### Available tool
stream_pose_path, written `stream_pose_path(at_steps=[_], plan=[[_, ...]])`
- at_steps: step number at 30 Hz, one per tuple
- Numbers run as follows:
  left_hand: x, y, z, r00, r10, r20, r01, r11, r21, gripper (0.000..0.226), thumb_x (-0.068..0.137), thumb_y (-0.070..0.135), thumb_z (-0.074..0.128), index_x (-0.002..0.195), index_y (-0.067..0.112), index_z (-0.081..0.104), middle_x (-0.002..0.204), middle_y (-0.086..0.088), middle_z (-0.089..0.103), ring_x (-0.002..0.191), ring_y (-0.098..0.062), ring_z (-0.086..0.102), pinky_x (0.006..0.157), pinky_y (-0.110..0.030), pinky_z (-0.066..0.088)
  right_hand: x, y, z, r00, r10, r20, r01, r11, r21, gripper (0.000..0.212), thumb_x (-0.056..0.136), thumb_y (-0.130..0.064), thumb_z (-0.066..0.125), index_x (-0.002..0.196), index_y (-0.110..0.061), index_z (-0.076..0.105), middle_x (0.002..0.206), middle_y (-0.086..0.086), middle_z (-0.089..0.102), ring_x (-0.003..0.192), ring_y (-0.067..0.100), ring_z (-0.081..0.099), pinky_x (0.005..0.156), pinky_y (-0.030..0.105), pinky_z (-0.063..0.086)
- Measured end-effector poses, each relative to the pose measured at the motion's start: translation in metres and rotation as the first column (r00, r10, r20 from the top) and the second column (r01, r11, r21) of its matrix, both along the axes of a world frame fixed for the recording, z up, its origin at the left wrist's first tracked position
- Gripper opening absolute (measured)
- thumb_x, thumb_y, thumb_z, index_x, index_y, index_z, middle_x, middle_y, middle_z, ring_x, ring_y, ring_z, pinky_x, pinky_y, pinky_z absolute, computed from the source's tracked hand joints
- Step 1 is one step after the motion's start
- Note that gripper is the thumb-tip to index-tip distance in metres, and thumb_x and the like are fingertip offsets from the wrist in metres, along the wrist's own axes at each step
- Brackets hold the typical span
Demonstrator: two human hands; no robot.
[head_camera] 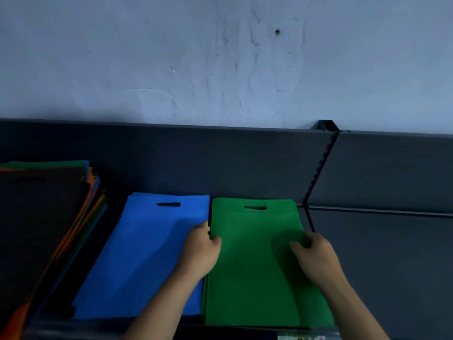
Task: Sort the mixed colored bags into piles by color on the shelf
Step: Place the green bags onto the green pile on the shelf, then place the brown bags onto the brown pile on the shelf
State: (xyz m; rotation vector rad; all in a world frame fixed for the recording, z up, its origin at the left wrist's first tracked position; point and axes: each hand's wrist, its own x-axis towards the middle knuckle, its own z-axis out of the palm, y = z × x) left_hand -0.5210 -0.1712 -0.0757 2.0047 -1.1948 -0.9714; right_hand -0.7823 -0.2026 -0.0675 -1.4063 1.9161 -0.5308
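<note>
A pile of green bags (252, 266) lies flat on the dark shelf (382, 266), handle slot at the far end. My left hand (202, 251) grips the pile's left edge, thumb on top. On the right edge, my right hand (316, 256) holds the pile the same way, thumb pressing the green surface. Directly to the left lies a pile of blue bags (147, 249), edge to edge with the green one. At the far left sits a mixed stack (41, 217) with a dark bag on top and orange, blue and green edges showing.
The shelf's dark back panel (196, 163) rises behind the piles, with a slotted upright (318, 173) just right of the green pile. Beyond the upright a second shelf section extends right. A pale wall (220, 57) stands above.
</note>
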Motion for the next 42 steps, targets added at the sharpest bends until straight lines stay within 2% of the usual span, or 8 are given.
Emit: stream_pose_path(at_steps=[4,7,12,17,22,27,32,42], plan=[[0.030,0.022,0.017,0.999,0.040,-0.027,-0.042,0.995,-0.094,0.045,0.101,0.015,0.051,0.146,0.013,0.050,0.143,-0.004,0.055,0.123,-0.014,0.058,0.089,-0.024,0.046,0.027,0.004,0.005,0.989,-0.087,-0.124,0.062,0.980,-0.188,0.049,0.093,-0.023,0.073,0.138,-0.008,0.058,0.145,0.024,0.043,0.133,0.045,0.037,0.108,0.051,0.039],[0.078,0.051,0.036,0.995,0.098,0.031,-0.091,0.979,-0.183,0.043,0.102,0.016,0.053,0.145,0.021,0.054,0.139,0.004,0.057,0.116,-0.003,0.056,0.085,-0.010,0.040,0.079,0.009,0.010,0.997,0.014,0.074,0.007,0.960,-0.279,0.036,0.094,-0.015,0.070,0.129,-0.013,0.064,0.135,0.016,0.050,0.120,0.034,0.052,0.102,0.040,0.046],[0.187,0.103,0.080,0.951,0.305,0.044,-0.281,0.917,-0.282,0.038,0.101,0.016,0.055,0.138,0.024,0.060,0.126,0.003,0.065,0.091,-0.009,0.066,0.071,-0.022,0.049,0.205,0.030,0.015,0.893,0.207,0.401,-0.163,0.977,-0.141,0.009,0.098,-0.014,0.069,0.106,-0.017,0.069,0.100,0.004,0.075,0.083,0.018,0.067,0.081,0.037,0.055],[0.300,0.156,0.106,0.859,0.477,0.188,-0.409,0.859,-0.307,0.041,0.102,0.023,0.055,0.143,0.027,0.054,0.142,0.001,0.057,0.128,-0.016,0.055,0.104,-0.033,0.043,0.316,0.065,0.021,0.792,0.237,0.562,-0.244,0.968,-0.065,0.008,0.102,-0.016,0.064,0.105,-0.011,0.070,0.098,0.005,0.073,0.097,0.030,0.076,0.080,0.039,0.058],[0.374,0.182,0.082,0.799,0.313,0.513,-0.346,0.938,-0.032,0.055,0.105,0.044,0.041,0.154,0.021,0.039,0.160,-0.007,0.042,0.143,-0.033,0.042,0.115,-0.047,0.039,0.397,0.094,0.023,0.756,0.258,0.601,-0.329,0.944,0.008,0.021,0.103,-0.035,0.066,0.112,-0.017,0.071,0.111,0.006,0.075,0.094,0.022,0.078,0.070,0.025,0.056],[0.362,0.186,0.070,0.939,0.064,0.339,-0.061,0.998,-0.020,0.058,0.102,0.059,0.039,0.155,0.037,0.036,0.164,0.015,0.030,0.153,-0.021,0.028,0.122,-0.041,0.032,0.442,0.109,0.027,0.709,0.162,0.686,-0.319,0.942,0.107,0.025,0.097,-0.037,0.075,0.112,-0.018,0.079,0.106,-0.003,0.084,0.097,0.014,0.080,0.088,0.034,0.063],[0.399,0.193,0.076,0.912,0.234,0.335,-0.225,0.972,-0.067,0.055,0.104,0.051,0.040,0.154,0.030,0.039,0.164,0.008,0.034,0.152,-0.026,0.029,0.122,-0.042,0.030,0.432,0.108,0.033,0.755,0.083,0.651,-0.191,0.977,0.098,0.013,0.097,-0.025,0.076,0.103,-0.015,0.082,0.097,-0.001,0.085,0.088,0.017,0.082,0.084,0.036,0.063],[0.432,0.192,0.071,0.942,0.152,0.300,-0.148,0.988,-0.035,0.062,0.103,0.054,0.041,0.159,0.030,0.029,0.168,0.010,0.024,0.154,-0.022,0.024,0.123,-0.040,0.029,0.406,0.093,0.059,0.809,0.149,0.569,-0.273,0.952,0.139,0.020,0.096,-0.020,0.074,0.111,-0.008,0.081,0.102,0.012,0.083,0.092,0.030,0.081,0.088,0.042,0.061]])
